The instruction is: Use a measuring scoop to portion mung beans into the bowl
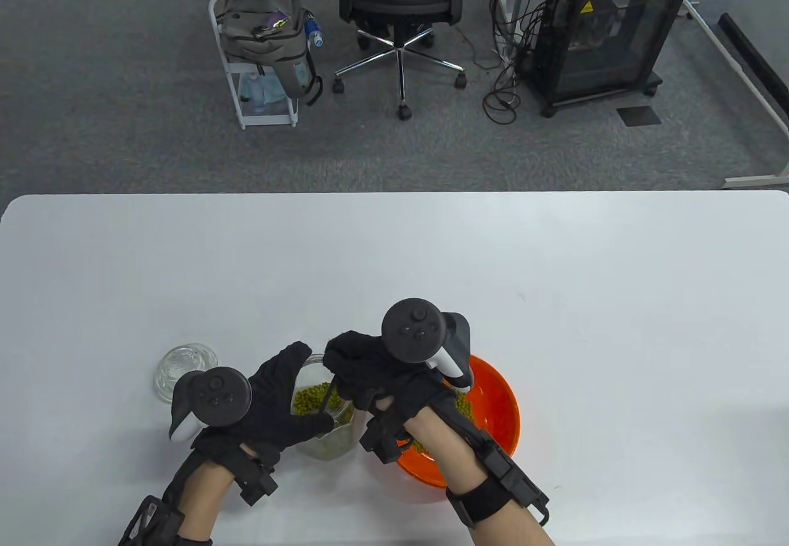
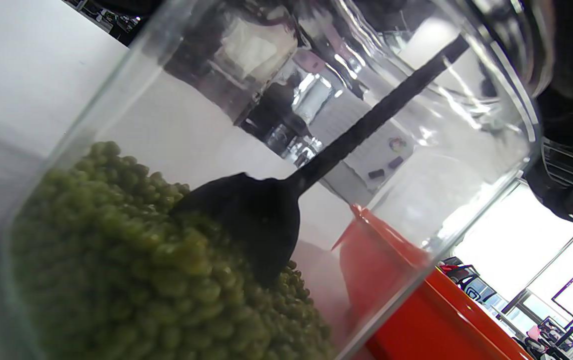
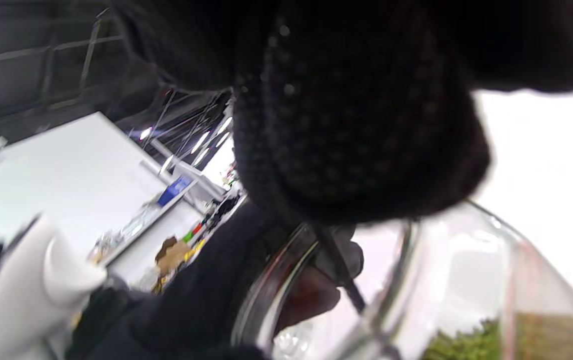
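At the left of the table (image 1: 555, 275) a glass lid (image 1: 185, 368) lay upside down, just beside the left hand (image 1: 271, 404). This hand had its fingers and thumb curled round the glass jar (image 1: 327, 435) and held it tilted. The jar was open and about half full of mung beans (image 2: 131, 260).

The right hand (image 1: 370, 373) was above the mouth of the jar and pinched the handle of the black scoop (image 2: 251, 220). The handle went down through the mouth, and the head of the scoop was pushed into the beans, as the left wrist view showed. I could not tell if the scoop was already full.

To the right, touching or nearly touching the jar, stood the orange bowl (image 1: 499, 404), partly under the right wrist. Some beans were already in the bowl, so I judged that at least 1 portion was done. This moment was a new scooping. What was left, as I judged it: to lift the filled scoop out of the jar, bring it over the bowl and tip it there. How many portions were still needed, the pictures did not show.
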Demonstrator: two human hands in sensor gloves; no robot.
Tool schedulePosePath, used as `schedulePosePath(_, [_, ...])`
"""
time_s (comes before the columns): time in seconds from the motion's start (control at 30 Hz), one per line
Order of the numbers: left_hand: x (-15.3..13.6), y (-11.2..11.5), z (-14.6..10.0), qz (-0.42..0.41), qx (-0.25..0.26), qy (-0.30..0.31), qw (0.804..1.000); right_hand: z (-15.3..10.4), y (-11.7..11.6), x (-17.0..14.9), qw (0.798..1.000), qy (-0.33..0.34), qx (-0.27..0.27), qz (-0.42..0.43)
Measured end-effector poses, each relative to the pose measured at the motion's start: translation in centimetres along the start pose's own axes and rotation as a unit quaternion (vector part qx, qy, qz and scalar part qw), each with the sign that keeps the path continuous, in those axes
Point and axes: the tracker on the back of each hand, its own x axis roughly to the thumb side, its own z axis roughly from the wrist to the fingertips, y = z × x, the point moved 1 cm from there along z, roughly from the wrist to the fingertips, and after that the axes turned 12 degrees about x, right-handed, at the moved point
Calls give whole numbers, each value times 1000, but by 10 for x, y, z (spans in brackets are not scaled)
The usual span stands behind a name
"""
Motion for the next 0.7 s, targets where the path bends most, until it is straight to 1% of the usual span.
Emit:
schedulePosePath(0.2, [0,0,0,1,0,0,1000,1,9,-25,995,-34,-3,95])
schedulePosePath(0.33, [0,0,0,0,0,0,1000,1,10,-41,985,-55,-4,165])
schedulePosePath(0.5, [0,0,0,0,0,0,1000,-4,16,-57,974,-68,-21,215])
schedulePosePath(0.57, [0,0,0,0,0,0,1000,-8,20,-62,974,-72,-37,212])
schedulePosePath(0.7, [0,0,0,0,0,0,1000,-14,24,-70,968,-74,-61,234])
